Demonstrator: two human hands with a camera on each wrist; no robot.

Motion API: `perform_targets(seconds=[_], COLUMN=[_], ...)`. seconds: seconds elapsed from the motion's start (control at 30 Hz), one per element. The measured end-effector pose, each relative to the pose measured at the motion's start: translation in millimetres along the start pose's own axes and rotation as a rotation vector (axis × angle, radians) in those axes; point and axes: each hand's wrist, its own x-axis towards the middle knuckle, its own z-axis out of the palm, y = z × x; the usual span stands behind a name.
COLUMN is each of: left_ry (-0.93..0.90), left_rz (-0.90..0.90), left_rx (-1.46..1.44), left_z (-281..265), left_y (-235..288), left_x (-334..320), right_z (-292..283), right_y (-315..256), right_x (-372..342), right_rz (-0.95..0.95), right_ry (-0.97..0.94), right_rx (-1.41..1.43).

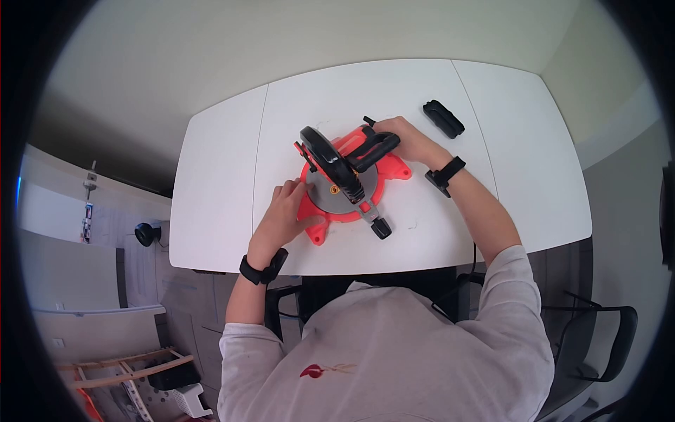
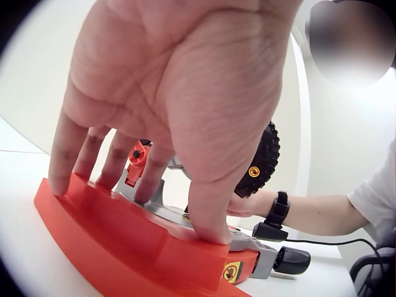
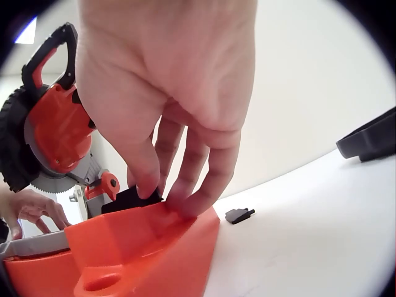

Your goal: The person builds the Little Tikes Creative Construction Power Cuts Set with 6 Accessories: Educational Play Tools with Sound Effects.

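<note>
A red, grey and black toy miter saw (image 1: 325, 151) stands on the white table, its black front knob (image 1: 380, 228) facing the person. My left hand (image 1: 283, 205) rests on the left side of the red base (image 2: 117, 247), fingers spread fairly straight along the rim and thumb toward the front. At the back right, my right hand (image 1: 404, 137) pinches a small black piece (image 3: 131, 199) between thumb and fingers, right at the top edge of the base. Some of those fingertips touch the red plastic. The black handle (image 1: 380, 151) partly covers this hand in the head view.
Another small black part (image 3: 238, 215) lies on the table behind the base. A black oblong case-like object (image 1: 443, 119) sits toward the back right of the white table (image 1: 218, 190). A dark chair (image 1: 598, 337) stands on the floor at right.
</note>
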Motion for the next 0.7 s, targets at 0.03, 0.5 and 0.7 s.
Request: perform_targets(seconds=[0.03, 0.5, 0.7], left_ry=[0.005, -0.014, -0.037], left_rz=[0.011, 0.019, 0.048], left_rx=[0.0, 0.024, 0.052], left_z=[1, 1, -1], left_y=[-1, 0, 0], left_x=[0, 1, 4], right_z=[1, 2, 12], right_y=[1, 4, 8], right_x=[-1, -5, 1], right_rz=[0.007, 0.034, 0.122], right_ry=[0.004, 0.029, -0.022], right_rx=[0.009, 0.102, 0.054])
